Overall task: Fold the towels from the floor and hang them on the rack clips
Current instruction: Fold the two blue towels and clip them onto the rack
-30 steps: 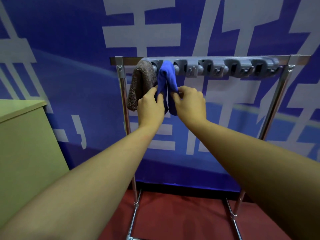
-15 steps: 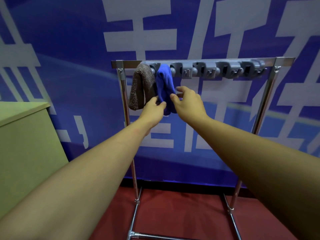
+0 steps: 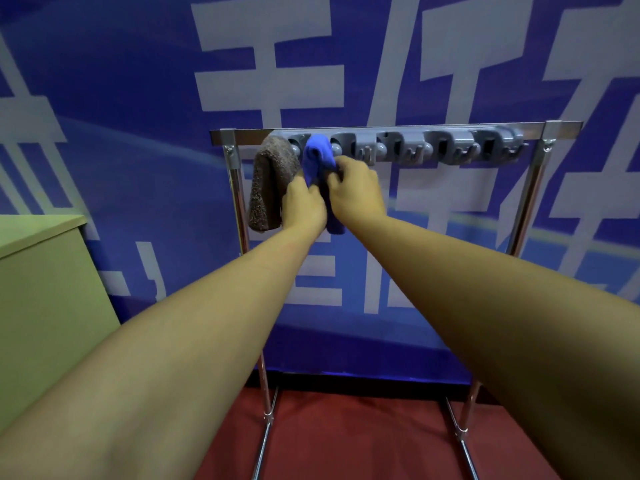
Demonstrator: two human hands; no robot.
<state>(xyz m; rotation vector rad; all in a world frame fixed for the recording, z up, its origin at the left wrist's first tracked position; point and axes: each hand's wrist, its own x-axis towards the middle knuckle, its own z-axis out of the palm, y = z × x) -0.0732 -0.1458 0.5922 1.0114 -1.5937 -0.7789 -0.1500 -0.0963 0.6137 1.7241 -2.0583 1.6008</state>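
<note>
Blue banner wall [image 3: 138, 98] with white lettering behind, red floor [image 3: 346, 438] below, green cabinet [image 3: 45, 271] far left. Chrome rack [image 3: 519, 209] with grey clip strip [image 3: 433, 145] along top bar. Brown towel [image 3: 270, 188] hanging at leftmost clip; blue towel [image 3: 317, 155] folded over next clip, draped down between both hands. Left hand [image 3: 304, 206] and right hand [image 3: 356, 192] both curled onto blue towel, fingers pinching its fabric just under the clip.

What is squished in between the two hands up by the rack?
The blue towel, hanging from a clip on the rack, lies between the left hand and right hand, as the head view shows.
</note>
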